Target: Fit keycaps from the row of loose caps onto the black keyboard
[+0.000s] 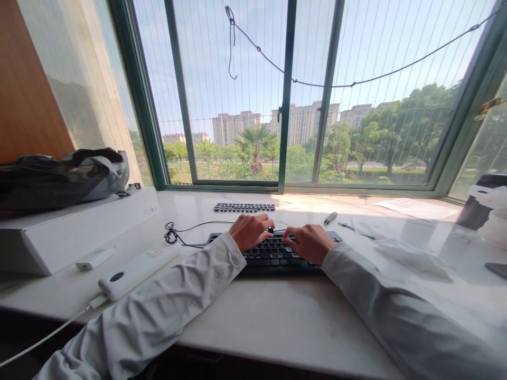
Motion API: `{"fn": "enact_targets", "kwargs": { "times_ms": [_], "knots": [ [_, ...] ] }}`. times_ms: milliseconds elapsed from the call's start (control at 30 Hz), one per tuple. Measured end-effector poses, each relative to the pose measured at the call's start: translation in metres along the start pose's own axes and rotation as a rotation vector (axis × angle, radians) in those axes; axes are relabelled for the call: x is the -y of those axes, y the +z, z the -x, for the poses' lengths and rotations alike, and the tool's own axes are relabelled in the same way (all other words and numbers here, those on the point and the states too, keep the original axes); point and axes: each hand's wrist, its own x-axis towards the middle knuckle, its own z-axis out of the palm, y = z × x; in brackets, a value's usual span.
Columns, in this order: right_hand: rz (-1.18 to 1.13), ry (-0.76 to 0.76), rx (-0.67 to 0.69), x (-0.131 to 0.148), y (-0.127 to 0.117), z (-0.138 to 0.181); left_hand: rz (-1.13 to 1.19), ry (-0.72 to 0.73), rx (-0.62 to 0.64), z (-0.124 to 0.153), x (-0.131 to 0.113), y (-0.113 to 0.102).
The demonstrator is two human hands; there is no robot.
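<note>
Black keyboard (277, 258) lies flat on the white counter (277, 316), under both hands. Its long axis runs left to right, parallel to the window, with the front edge toward the person.

Left hand (250, 231): fingers (264, 220) curled, tips drawn together over the back key rows beside a small dark spot. Cannot tell whether anything is pinched.

Right hand (309, 243): fingers (291, 235) bent and loosely spread, tips on the keys, gripping nothing.

Beyond the fingertips lies a strip of dark keys (243, 207). A coiled cable (172, 234) lies left of the left fingers.
</note>
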Motion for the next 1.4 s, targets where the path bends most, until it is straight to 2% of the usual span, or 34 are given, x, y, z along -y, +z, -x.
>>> {"fn": "enact_targets", "kwargs": {
  "times_ms": [167, 400, 633, 1100, 1400],
  "knots": [
    [-0.001, -0.015, 0.001, -0.0013, 0.0015, 0.0001, -0.005, 0.007, 0.003, 0.0014, -0.0039, 0.0023],
    [-0.025, -0.027, -0.016, -0.0037, 0.0025, 0.0003, 0.044, 0.024, -0.076, 0.0022, -0.0061, 0.003],
    [-0.064, -0.017, -0.093, -0.0044, 0.0023, 0.0012, 0.072, 0.03, -0.133, 0.0026, -0.0049, 0.0022],
    [-0.097, -0.012, -0.189, -0.0077, 0.0051, 0.001, 0.134, 0.08, -0.144, 0.0036, -0.0052, 0.0008],
    [-0.127, -0.016, -0.179, -0.0056, 0.004, 0.0022, 0.151, 0.094, -0.17, 0.0041, -0.0045, 0.0003]
  ]
}}
